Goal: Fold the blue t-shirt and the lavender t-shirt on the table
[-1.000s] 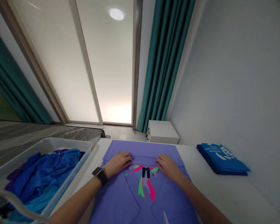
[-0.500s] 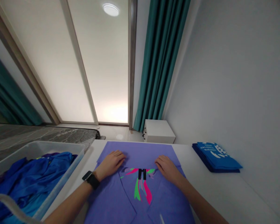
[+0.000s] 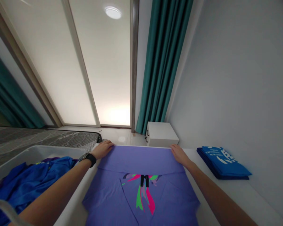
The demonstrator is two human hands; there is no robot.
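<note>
A purple T-shirt point(image 3: 113, 194) lies spread on the white table, its far part folded over toward me in a wide band. Below the band shows a printed pattern in pink, green and black. At the band's far left corner, my left hand point(image 3: 103, 149), with a dark watch on the wrist, has its fingers closed on the fabric edge. My right hand point(image 3: 179, 154) is likewise closed at the far right corner. The fingertips of both hands are partly hidden at the edge.
To the left stands a translucent bin point(image 3: 58, 151) with crumpled blue and purple clothes point(image 3: 42, 179). Folded blue garments point(image 3: 226, 161) lie stacked on the table point(image 3: 247, 201) at right. A white cabinet point(image 3: 162, 131) stands beyond the table's far edge, near a green curtain point(image 3: 162, 62).
Both hands have moved from the shirt's folded band, away from me and outward, to its far corners. The shirt's lower part shows wider.
</note>
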